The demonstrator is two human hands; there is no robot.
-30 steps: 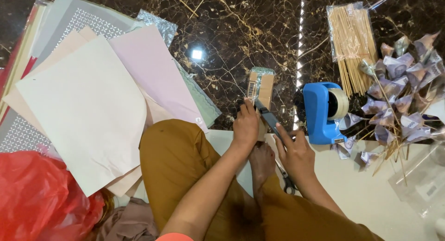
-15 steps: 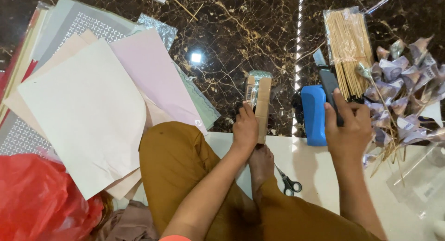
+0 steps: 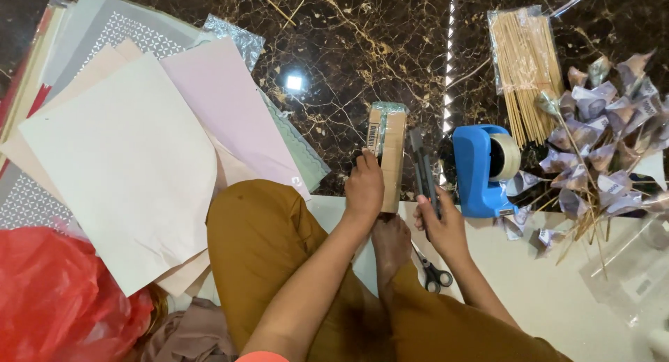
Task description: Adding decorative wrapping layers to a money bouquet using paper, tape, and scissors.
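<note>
My left hand (image 3: 364, 188) grips the side of a narrow brown cardboard packet (image 3: 388, 151) with a clear wrapped top, standing it on end by my foot (image 3: 391, 240). My right hand (image 3: 440, 226) is closed around a slim dark tool (image 3: 422, 168), held upright just right of the packet. A blue tape dispenser (image 3: 479, 168) with a roll of clear tape stands right beside that tool. Scissors with black handles (image 3: 432, 271) lie on the white sheet (image 3: 557, 292) under my right wrist.
Large sheets of pale paper (image 3: 132, 167) fan out at the left over a dark marble floor (image 3: 348, 41). A bag of wooden skewers (image 3: 526, 62) and folded paper pieces on sticks (image 3: 599, 146) lie at the right. A red plastic bag (image 3: 56, 299) sits bottom left.
My right hand has come back left from the tape dispenser and now holds the dark tool upright next to the packet. The left hand stays on the packet.
</note>
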